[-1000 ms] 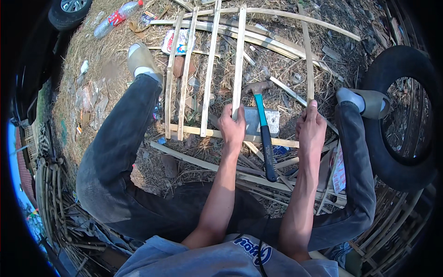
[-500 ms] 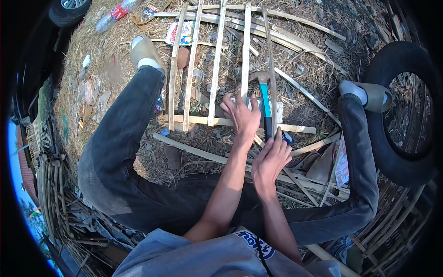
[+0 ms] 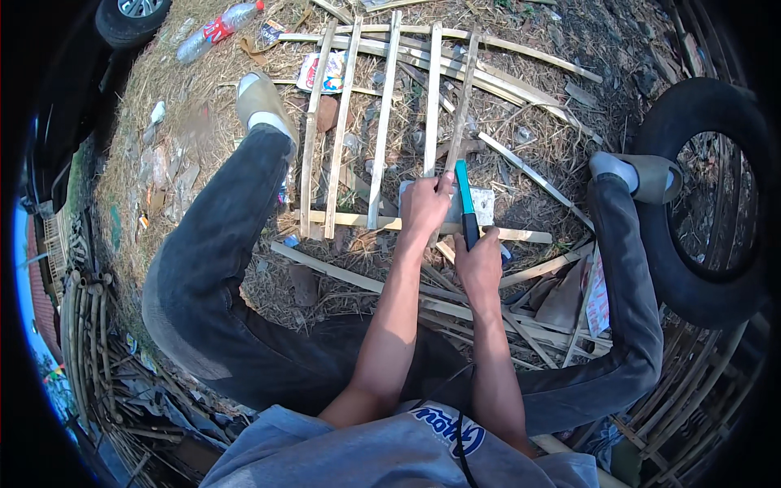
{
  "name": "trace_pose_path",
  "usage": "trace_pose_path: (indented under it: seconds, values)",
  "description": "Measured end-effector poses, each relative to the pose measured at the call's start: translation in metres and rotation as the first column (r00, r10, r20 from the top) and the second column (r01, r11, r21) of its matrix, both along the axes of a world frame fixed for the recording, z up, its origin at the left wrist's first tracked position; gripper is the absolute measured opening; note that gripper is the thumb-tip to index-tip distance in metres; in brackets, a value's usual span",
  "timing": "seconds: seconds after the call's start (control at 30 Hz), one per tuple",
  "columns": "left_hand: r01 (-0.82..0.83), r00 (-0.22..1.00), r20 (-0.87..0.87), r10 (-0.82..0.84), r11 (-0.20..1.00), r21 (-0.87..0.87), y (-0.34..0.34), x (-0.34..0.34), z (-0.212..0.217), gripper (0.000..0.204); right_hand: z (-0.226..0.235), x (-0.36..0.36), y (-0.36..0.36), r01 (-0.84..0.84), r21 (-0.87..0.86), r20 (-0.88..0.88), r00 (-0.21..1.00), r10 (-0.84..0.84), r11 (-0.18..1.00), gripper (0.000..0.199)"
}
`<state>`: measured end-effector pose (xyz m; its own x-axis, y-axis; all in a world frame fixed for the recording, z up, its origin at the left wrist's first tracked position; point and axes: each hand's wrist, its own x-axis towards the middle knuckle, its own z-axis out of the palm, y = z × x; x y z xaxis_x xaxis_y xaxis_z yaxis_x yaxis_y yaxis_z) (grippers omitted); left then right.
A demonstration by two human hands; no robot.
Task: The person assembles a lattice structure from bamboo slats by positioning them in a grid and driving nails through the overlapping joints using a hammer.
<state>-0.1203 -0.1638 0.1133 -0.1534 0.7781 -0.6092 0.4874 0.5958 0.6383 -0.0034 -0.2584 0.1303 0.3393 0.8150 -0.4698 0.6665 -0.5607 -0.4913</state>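
My right hand is wrapped around the black grip of a hammer with a teal shaft. The hammer's head lies partly behind a slat. Just left of it, my left hand is closed on the lower part of the rightmost wooden slat, which slants toward me. The neighbouring upright slat ends behind my left hand. Beneath them runs a crosswise slat, and a pale block shows behind the hammer. Three more upright slats, including one, stand in a row to the left.
Long strips cross the far end of the row. Loose strips lie near my legs. A tyre is at the right, beside my sandalled foot. A plastic bottle, a wrapper and a brick piece lie on straw-covered ground.
My right hand has gone from the rightmost slat's near end to the hammer's grip. My left hand has closed on that slat, whose near end has swung left.
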Motion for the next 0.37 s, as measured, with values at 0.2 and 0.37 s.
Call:
trace_pose_path:
  seconds: [0.2,0.37]
  values:
    - [0.091,0.996,-0.019,-0.089,0.993,0.073,-0.006,-0.014,-0.03,0.038,0.023,0.036,-0.002,0.075,-0.096,-0.184,0.979,-0.092,0.993,0.045]
    - [0.01,0.991,0.136,-0.004,0.999,-0.037,-0.005,-0.017,-0.034,0.033,0.025,0.046,-0.021,0.134,-0.042,-0.177,0.974,-0.139,0.99,0.045]
